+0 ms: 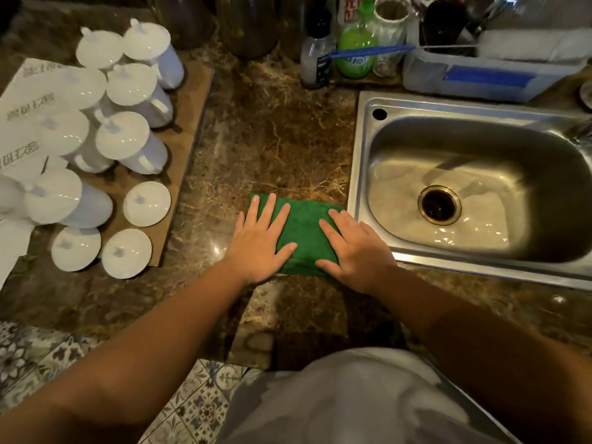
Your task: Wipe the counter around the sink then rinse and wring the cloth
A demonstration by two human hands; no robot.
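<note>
Two hands lie flat on a folded green cloth [302,232], which rests on the brown marbled stone tabletop [272,133] just left of the stainless steel sink [358,161], its right edge close to the sink's rim. The left hand [261,240] presses on the cloth's left half with fingers straight and spread, thumb angled inward over the fabric; the right hand [354,248] covers the right half, fingers extended toward the middle of the cloth, palm partly on the stone. Neither hand grips anything; both simply bear down. The cloth looks soft, light and limp, folded into a thick pad, so it will likely slide well under flat palms but bunch or unfold if pushed by one edge only; pressing over its middle seems the steadier way to drive it. For rinsing, gathering it by the near edge or scooping the whole pad into one fist would suit, since wet fabric turns heavier and floppy, and wringing calls for a grip at each end to twist. Left of the sink beyond the cloth, white lidded ceramic mugs [134,123] crowd a sheet of brown cardboard [192,116]; these look fragile, so wide sweeps leftward risk knocking them.
</note>
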